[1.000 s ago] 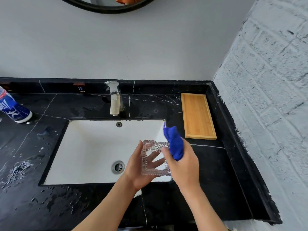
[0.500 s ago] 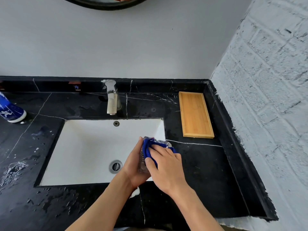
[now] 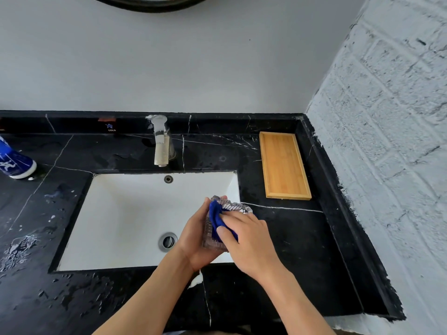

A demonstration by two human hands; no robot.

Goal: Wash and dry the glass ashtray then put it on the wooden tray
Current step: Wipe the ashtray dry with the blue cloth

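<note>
The square ribbed glass ashtray (image 3: 212, 243) is held tilted on edge over the sink's right front corner, cradled from behind and below by my left hand (image 3: 196, 240). My right hand (image 3: 249, 240) presses a blue cloth (image 3: 216, 217) into the ashtray's hollow, fingers flat on the cloth. Most of the ashtray is hidden by the two hands. The wooden tray (image 3: 283, 165) lies bare on the black counter at the back right, apart from the hands.
The white sink (image 3: 125, 213) has a drain and a chrome tap (image 3: 161, 141) behind it. A blue bottle (image 3: 13, 163) stands at the far left. Water drops cover the black marble counter (image 3: 302, 250) on the left. A white brick wall borders the right.
A second ago my right hand held the cloth bunched beside the ashtray. It has since pushed the cloth into the ashtray, and the hand stays pressed there.
</note>
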